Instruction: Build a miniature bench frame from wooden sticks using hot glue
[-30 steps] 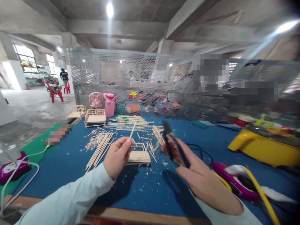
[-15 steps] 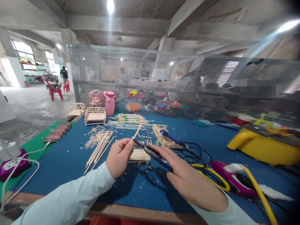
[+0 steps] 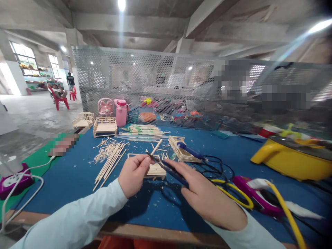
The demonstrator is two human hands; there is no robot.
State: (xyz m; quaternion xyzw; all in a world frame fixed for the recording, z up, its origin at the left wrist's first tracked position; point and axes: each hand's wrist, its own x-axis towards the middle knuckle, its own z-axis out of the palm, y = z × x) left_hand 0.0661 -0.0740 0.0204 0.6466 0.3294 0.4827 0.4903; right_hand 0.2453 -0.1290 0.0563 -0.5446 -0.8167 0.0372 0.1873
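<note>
Between its thumb and fingers my left hand [image 3: 135, 174] pinches a short thin wooden stick [image 3: 156, 146], which points up and away. The dark-handled cutter [image 3: 168, 167] is gripped by my right hand [image 3: 207, 197], and its jaws meet the stick beside my left fingertips. Below the tool lies a small piece of joined sticks [image 3: 155, 170], partly hidden by my left hand. A bundle of long sticks [image 3: 110, 166] rests to the left, by a heap of short offcuts [image 3: 106, 152].
Small wooden frames [image 3: 105, 127] stand at the back left near a pink flask [image 3: 121, 113]. A blue glue gun [image 3: 189, 151] lies against another frame. Cables, a purple power strip [image 3: 256, 197] and a yellow pot [image 3: 293, 160] occupy the right. A perforated metal screen [image 3: 145, 79] rises behind.
The stick in my left hand has tilted further to the right. My right hand and the cutter have shifted slightly left. The view has moved a little.
</note>
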